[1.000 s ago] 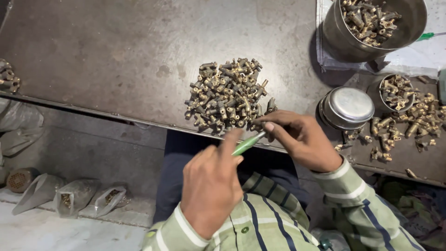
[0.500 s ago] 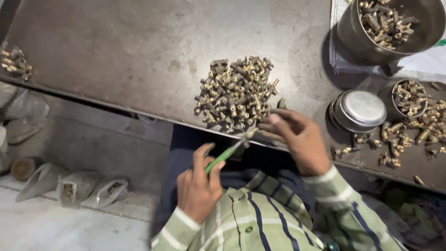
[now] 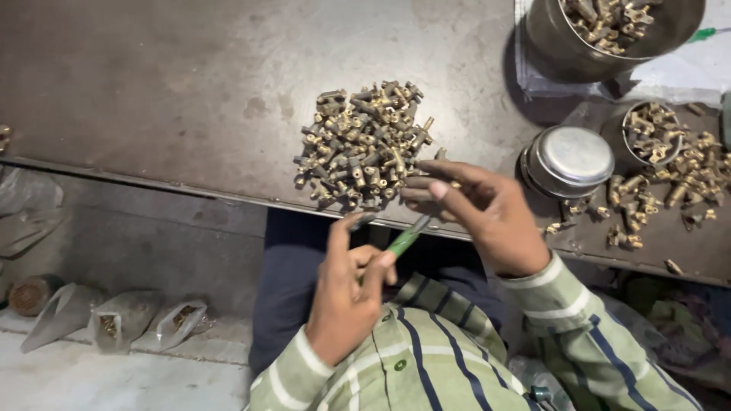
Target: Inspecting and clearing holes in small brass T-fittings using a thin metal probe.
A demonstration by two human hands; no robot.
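Left hand (image 3: 346, 293) gripping a green tool (image 3: 403, 241), right hand (image 3: 480, 213) pinching a small fitting at the tabletop's (image 3: 175, 91) near edge, brass pile (image 3: 362, 144) just beyond

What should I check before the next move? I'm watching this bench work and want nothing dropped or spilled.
1. Green-handled tool gripped in the left hand: ok, fingers wrap its handle.
2. Right hand holding a small brass part at its fingertips: cannot tell, the part is mostly hidden.
3. Tool tip meeting the part: cannot tell, too small to see.
4. Pile of brass parts back from the table edge: not ok, its nearest pieces lie close to the edge.
5. Lidded steel tin closed: ok, lid is on.
6. Big steel pot upright on the table: ok, filled with parts.
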